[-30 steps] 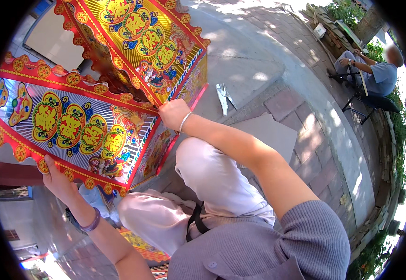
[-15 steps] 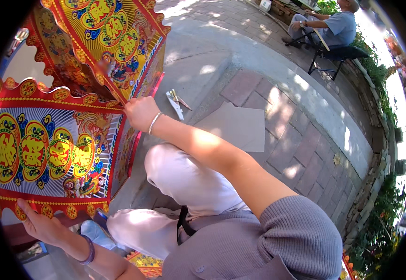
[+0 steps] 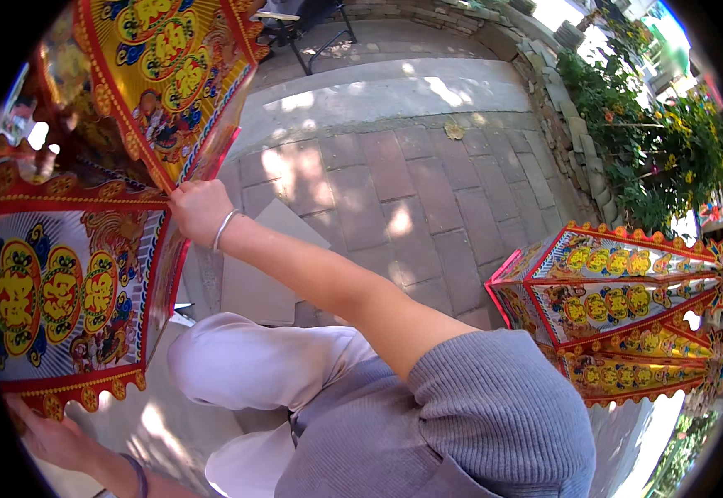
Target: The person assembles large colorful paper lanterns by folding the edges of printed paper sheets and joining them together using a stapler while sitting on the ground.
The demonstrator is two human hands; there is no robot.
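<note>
A large lantern-like card structure (image 3: 58, 290) fills the left side, with silver and gold printed panels, red borders and scalloped edges. Its gold panel (image 3: 166, 83) rises above the silver one, and the two meet at a red corner. At that corner my right hand (image 3: 202, 214), a silver bangle on its wrist, pinches the edge with closed fingers. Lower left, my left hand (image 3: 50, 436) grips the scalloped bottom edge of the silver panel; its fingertips are partly hidden behind the card.
Similar printed structures (image 3: 619, 286) stand on the right. A grey board (image 3: 262, 274) lies on the paving beyond my knee, beside partly hidden scissors-like blades (image 3: 182, 317). A black folding chair (image 3: 312, 33), a low stone border (image 3: 573, 124) and flowering plants (image 3: 652, 133) lie farther off.
My view has turned right, bringing the similar structures into sight; the seated person is almost out of view. Both hands keep their holds on the card structure.
</note>
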